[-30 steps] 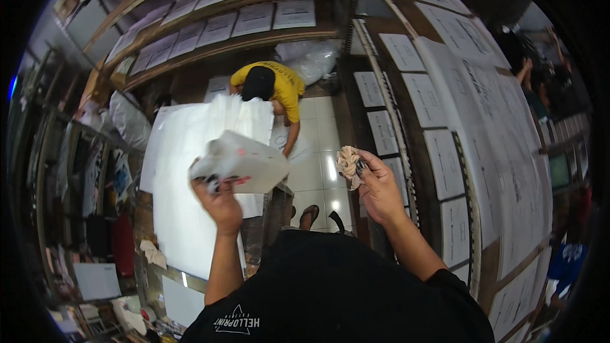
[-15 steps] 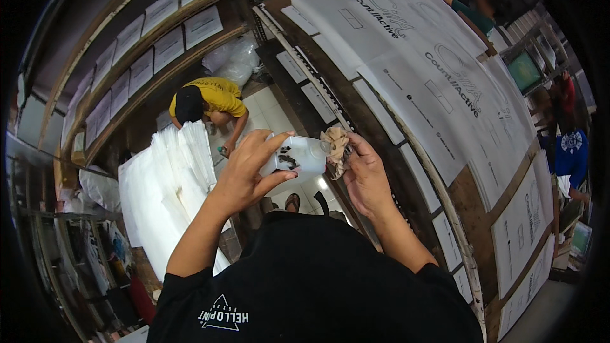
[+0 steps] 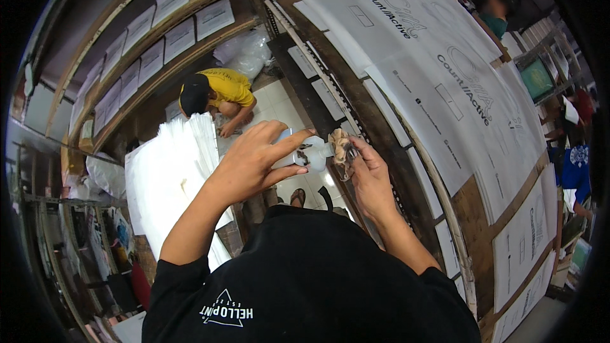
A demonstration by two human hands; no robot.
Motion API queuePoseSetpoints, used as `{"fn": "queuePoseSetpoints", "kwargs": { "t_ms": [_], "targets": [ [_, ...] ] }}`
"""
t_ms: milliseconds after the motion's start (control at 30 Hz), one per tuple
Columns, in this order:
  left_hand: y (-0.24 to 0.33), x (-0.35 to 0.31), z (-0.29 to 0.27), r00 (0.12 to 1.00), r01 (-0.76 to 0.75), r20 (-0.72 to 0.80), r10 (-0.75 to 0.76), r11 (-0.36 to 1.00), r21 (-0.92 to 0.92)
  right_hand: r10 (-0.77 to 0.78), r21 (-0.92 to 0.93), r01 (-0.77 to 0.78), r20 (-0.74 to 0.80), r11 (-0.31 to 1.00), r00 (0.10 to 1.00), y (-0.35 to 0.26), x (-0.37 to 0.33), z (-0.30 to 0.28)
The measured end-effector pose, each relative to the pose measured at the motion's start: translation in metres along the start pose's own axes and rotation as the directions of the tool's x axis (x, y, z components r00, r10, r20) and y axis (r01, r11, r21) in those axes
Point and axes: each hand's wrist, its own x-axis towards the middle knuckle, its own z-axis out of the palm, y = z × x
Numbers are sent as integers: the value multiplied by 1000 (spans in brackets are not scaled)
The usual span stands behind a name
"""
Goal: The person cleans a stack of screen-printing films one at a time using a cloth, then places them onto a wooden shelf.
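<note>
Here, on my feed, I see the left hand (image 3: 251, 159) grasping a cloudy plastic bottle (image 3: 314, 155) between thumb and fingers, tipped sideways, its neck touching a crumpled tan cloth (image 3: 340, 146). My right hand (image 3: 373, 181) pinches that cloth. Both things are in front of the black shirt (image 3: 305, 267), right of some white sheets (image 3: 168, 184); beyond, a person in yellow (image 3: 229, 86) crouches.

Printed white sheets (image 3: 419, 101) on brown boards (image 3: 467, 206)
</note>
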Motion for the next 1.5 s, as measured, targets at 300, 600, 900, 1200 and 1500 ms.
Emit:
{"fn": "queuePoseSetpoints", "kwargs": {
  "t_ms": [300, 600, 900, 1200, 1500],
  "targets": [
    [-2, -12, -15, 998, 39, 35, -44, 991, 131, 92, 70, -102, 139, 992, 986, 18, 10, 12],
    [-3, -19, -28, 1000, -2, -1, 3, 971, 238, 119, 239, -172, 222, 956, 968, 28, 13, 25],
    [1, -15, -37, 988, 1, 144, -52, 943, 332, 206, 303, -287, 273, 909, 940, 23, 13, 30],
    [-8, -14, -32, 991, -136, 61, 122, 925, 356, 196, 350, -278, 254, 895, 947, 29, 12, 30],
    [-11, -22, -32, 995, -104, 29, 101, 941, 323, 202, 333, -281, 255, 900, 946, 24, 13, 37]
  ]
}}
